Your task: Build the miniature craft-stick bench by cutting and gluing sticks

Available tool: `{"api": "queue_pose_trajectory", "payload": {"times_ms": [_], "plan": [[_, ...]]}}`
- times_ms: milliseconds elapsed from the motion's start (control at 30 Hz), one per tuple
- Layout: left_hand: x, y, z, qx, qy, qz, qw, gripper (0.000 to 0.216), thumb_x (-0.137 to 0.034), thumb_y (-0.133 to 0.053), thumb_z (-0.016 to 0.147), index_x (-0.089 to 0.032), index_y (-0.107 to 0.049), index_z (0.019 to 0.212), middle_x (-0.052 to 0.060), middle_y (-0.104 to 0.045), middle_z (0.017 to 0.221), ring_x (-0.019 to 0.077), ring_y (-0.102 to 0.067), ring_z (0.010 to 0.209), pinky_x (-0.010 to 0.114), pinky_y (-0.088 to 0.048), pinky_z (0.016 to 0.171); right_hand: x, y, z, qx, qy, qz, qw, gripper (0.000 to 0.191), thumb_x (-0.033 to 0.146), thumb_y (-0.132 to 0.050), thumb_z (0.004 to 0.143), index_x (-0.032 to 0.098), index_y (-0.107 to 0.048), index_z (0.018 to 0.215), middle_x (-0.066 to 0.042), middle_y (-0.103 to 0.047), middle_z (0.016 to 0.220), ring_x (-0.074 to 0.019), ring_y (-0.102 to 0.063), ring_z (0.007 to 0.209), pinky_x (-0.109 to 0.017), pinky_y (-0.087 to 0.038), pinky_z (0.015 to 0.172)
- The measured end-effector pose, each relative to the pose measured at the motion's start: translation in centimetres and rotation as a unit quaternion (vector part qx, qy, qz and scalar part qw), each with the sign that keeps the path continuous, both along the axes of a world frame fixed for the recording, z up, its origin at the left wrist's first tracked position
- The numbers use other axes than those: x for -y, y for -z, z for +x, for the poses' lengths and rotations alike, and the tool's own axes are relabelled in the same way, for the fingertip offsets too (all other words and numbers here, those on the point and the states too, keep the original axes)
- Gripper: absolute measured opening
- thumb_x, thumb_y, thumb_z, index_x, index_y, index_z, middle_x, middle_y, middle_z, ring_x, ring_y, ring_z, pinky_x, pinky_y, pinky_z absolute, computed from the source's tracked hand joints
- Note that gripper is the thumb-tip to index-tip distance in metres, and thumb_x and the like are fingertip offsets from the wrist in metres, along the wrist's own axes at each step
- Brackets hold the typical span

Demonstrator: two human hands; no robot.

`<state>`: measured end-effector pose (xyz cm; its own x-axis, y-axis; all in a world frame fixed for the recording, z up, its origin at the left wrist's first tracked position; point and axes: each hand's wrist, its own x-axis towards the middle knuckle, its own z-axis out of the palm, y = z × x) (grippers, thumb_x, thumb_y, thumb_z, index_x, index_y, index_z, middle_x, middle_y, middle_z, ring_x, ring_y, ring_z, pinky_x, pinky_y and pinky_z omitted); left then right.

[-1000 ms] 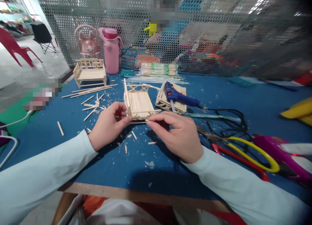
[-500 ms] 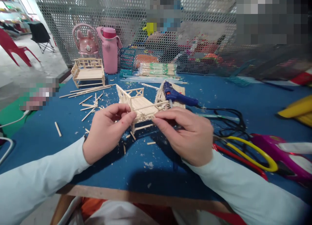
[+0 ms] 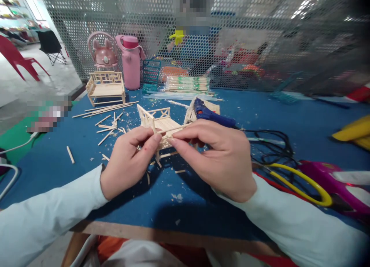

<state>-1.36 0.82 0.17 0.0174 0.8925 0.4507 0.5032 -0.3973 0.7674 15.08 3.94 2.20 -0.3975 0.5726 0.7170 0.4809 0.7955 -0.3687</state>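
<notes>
A small bench model (image 3: 158,122) made of wooden sticks stands on the blue table (image 3: 86,151) in front of me. My left hand (image 3: 128,159) pinches its near left corner, fingers closed. My right hand (image 3: 215,155) pinches the near right side, where a thin stick runs along the front edge. Both sleeves are pale blue. A blue glue gun (image 3: 212,116) rests on another stick panel (image 3: 192,113) just behind my right hand.
A finished stick bench (image 3: 106,88), a pink bottle (image 3: 131,66), a pink fan (image 3: 102,51) and bundled sticks (image 3: 187,83) stand by the mesh screen. Loose sticks (image 3: 106,109) and chips lie left. Yellow-handled scissors (image 3: 300,178) and black cable (image 3: 268,143) lie right. The table's wooden edge (image 3: 162,236) is near me.
The bench model went from lying flat on the table to upright and lifted slightly toward me. Both hands rose with it and closed in on its front edge.
</notes>
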Motion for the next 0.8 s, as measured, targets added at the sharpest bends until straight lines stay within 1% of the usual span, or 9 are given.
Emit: {"api": "queue_pose_trajectory", "payload": {"times_ms": [100,200,333,467,600,700,800], "plan": [[-0.06,-0.01,0.02,0.021,0.002,-0.01,1.0,0.026,-0.025,-0.047,0.088,-0.018,-0.05,0.063,-0.001,-0.058,0.068,0.0105,-0.051,0.064,0.022,-0.038,0.059,0.07,-0.23,-0.47,0.005,-0.01,0.01,1.0,0.009,0.017,-0.063,0.078,0.02,-0.068,0.072,0.001,-0.07,0.07,-0.0104,-0.062,0.062,-0.022,-0.047,0.058],[-0.07,0.01,-0.05,0.031,0.01,-0.013,0.999,0.026,-0.025,-0.047,0.087,-0.018,-0.05,0.062,-0.001,-0.058,0.068,0.0107,-0.051,0.065,0.022,-0.038,0.06,0.14,-0.32,-0.76,0.013,-0.004,0.017,1.0,0.012,0.015,-0.062,0.078,0.023,-0.067,0.069,0.002,-0.07,0.068,-0.0106,-0.062,0.061,-0.023,-0.047,0.058],[0.01,0.03,-0.11,0.046,0.019,-0.018,0.999,0.022,-0.025,-0.048,0.087,-0.017,-0.057,0.069,-0.001,-0.06,0.07,0.0108,-0.052,0.065,0.022,-0.039,0.06,0.06,-0.06,-0.85,0.024,0.004,0.019,1.0,0.015,0.015,-0.06,0.078,0.024,-0.065,0.068,0.003,-0.07,0.069,-0.0115,-0.062,0.061,-0.025,-0.047,0.058],[0.08,0.02,0.0,0.076,0.013,-0.052,0.996,0.016,-0.027,-0.053,0.083,-0.016,-0.062,0.076,0.0,-0.06,0.069,0.0108,-0.05,0.063,0.022,-0.039,0.057,0.01,0.15,-0.95,0.029,0.018,0.019,0.999,0.014,0.015,-0.061,0.077,0.023,-0.065,0.068,0.003,-0.068,0.064,-0.0108,-0.06,0.058,-0.024,-0.046,0.057],[0.1,-0.11,0.09,0.078,-0.007,-0.08,0.994,0.021,-0.031,-0.056,0.081,-0.014,-0.063,0.07,0.0,-0.059,0.065,0.0102,-0.046,0.058,0.022,-0.036,0.052,0.14,0.29,-1.03,0.033,0.03,0.006,0.999,0.015,0.014,-0.061,0.077,0.023,-0.065,0.067,0.004,-0.066,0.061,-0.0102,-0.059,0.057,-0.023,-0.046,0.058],[0.1,-0.22,0.14,0.079,-0.016,-0.092,0.992,0.023,-0.033,-0.057,0.08,-0.014,-0.063,0.067,-0.001,-0.056,0.059,0.0093,-0.044,0.054,0.021,-0.034,0.049,0.18,0.31,-0.87,0.048,0.027,0.005,0.998,0.014,0.017,-0.06,0.08,0.023,-0.067,0.07,0.004,-0.068,0.063,-0.0105,-0.06,0.058,-0.023,-0.046,0.059],[0.11,-0.2,0.21,0.082,-0.02,-0.096,0.992,0.024,-0.033,-0.057,0.08,-0.014,-0.064,0.068,-0.001,-0.058,0.06,0.0095,-0.046,0.055,0.021,-0.035,0.05,0.15,0.07,-0.51,0.083,0.012,0.023,0.996,0.011,0.02,-0.06,0.083,0.023,-0.068,0.076,0.002,-0.071,0.071,-0.0115,-0.063,0.063,-0.023,-0.046,0.06]]}}
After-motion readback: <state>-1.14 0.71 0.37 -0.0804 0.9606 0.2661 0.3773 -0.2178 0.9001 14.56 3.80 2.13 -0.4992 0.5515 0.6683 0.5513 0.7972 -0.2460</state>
